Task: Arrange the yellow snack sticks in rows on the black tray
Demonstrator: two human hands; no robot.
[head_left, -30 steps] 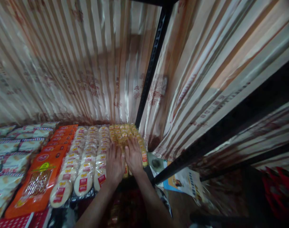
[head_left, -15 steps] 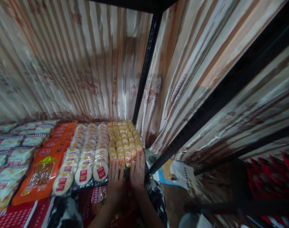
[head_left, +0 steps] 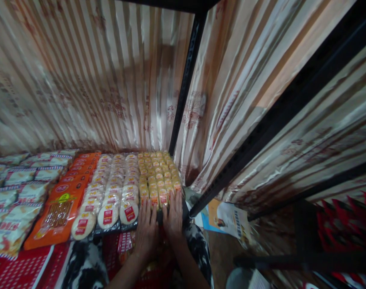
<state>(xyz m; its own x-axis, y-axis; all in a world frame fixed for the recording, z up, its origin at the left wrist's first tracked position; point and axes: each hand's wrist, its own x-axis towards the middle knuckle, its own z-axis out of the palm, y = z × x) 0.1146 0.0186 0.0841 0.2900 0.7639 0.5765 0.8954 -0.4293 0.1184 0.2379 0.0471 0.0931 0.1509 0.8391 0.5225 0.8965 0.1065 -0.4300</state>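
Small yellow snack packets (head_left: pixel 158 178) stand in tight rows at the right end of a dark shelf. My left hand (head_left: pixel 147 222) lies with fingers stretched against the front packets on the left side of these rows. Beside it, my right hand (head_left: pixel 172 216) rests its extended fingers on the front packets at the right. Neither hand is wrapped round a packet; both press from the front. Round white crackers (head_left: pixel 129 212) with red labels, in clear wrap, line up just left of my left hand.
Orange snack bags (head_left: pixel 55 214) and white snack bags (head_left: pixel 16 226) fill the shelf further left. Red plastic baskets (head_left: pixel 23 267) stand below. A black shelf post (head_left: pixel 187 84) rises at the corner before a striped curtain. Red packages (head_left: pixel 342 224) sit at the far right.
My view has shifted slightly, so the shelf sits a little further right and higher. Both hands stay against the front yellow packets, with hardly any movement.
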